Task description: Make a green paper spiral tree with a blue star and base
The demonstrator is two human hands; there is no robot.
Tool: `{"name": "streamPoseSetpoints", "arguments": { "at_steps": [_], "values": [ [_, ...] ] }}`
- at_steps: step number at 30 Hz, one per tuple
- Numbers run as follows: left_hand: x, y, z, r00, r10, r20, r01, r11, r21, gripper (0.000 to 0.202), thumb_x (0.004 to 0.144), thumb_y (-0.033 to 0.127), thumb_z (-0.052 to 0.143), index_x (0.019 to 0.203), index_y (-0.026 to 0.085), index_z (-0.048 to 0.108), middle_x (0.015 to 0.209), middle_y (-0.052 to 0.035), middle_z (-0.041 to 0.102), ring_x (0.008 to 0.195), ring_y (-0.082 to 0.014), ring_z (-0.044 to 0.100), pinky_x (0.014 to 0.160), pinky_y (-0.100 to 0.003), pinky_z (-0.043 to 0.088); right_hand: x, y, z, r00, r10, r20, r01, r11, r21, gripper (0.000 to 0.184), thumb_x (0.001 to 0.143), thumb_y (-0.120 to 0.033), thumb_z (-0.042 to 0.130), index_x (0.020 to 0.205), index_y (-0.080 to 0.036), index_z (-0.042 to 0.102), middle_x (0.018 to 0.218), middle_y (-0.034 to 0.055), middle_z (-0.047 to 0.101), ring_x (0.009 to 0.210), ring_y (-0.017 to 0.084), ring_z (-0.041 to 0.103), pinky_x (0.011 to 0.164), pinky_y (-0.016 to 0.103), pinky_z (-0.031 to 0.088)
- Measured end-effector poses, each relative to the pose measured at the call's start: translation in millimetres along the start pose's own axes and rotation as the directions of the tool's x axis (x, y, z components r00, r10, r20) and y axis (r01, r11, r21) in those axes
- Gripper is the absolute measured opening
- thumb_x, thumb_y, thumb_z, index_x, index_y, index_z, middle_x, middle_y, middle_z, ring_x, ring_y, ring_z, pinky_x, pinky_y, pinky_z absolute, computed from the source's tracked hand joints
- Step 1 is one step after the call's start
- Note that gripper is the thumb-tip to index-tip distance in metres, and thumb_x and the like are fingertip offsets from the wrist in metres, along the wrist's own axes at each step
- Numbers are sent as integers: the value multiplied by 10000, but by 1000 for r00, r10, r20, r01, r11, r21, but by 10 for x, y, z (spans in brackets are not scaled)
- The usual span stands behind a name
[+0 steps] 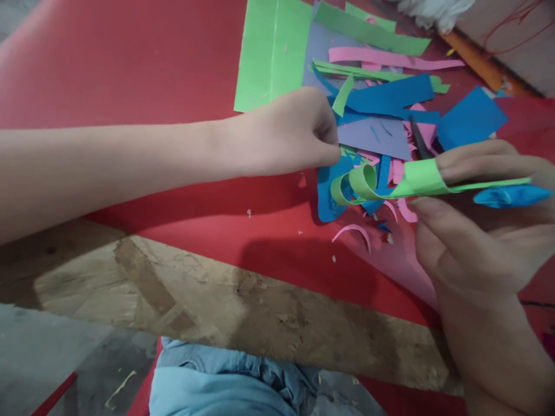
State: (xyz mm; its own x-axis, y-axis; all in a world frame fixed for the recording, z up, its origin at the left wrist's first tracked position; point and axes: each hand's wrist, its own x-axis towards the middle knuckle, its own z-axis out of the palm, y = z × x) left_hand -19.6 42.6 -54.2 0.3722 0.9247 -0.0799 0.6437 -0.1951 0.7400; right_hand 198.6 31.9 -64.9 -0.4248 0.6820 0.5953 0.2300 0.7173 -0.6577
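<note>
My right hand pinches a green paper piece between thumb and fingers. Two curled loops hang at its left end, and a thin green stem runs right beside a twisted blue paper bud. My left hand is closed above the pile's left edge, knuckles up; its fingertips, and anything within them, are hidden. Close to its knuckles is a small green strip; whether it touches the hand I cannot tell. Below lie a blue paper sheet and a lilac paper piece.
Blue strips, a pink strip and a green sheet lie on the red table. A dark pointed tool sticks out behind my right fingers. A worn wooden edge borders the front.
</note>
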Motion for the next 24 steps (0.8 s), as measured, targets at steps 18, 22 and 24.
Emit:
{"name": "streamPoseSetpoints", "arguments": {
  "at_steps": [18,22,24],
  "values": [
    [21,21,3,997,-81,1,81,993,-88,172,745,117,517,791,136,682,625,26,584,555,-44,480,548,-192,328,-3,-98,27,998,66,4,-66,997,32,379,703,-24,707,954,-306,710,842,-39,617,828,77,561,651,261,457],
    [36,7,15,995,-98,17,99,993,-63,202,752,153,501,830,155,687,647,20,607,603,-71,540,567,-203,356,-13,-98,12,998,62,28,-62,997,35,401,699,-15,706,969,-311,705,858,-50,620,844,68,562,676,250,471],
    [40,-29,31,997,-80,15,81,995,-55,202,742,161,499,824,153,684,663,14,621,625,-86,561,577,-215,378,-13,-90,13,998,61,31,-63,997,49,393,700,-19,703,971,-304,703,864,-50,627,841,72,570,677,253,482]
  ]
}}
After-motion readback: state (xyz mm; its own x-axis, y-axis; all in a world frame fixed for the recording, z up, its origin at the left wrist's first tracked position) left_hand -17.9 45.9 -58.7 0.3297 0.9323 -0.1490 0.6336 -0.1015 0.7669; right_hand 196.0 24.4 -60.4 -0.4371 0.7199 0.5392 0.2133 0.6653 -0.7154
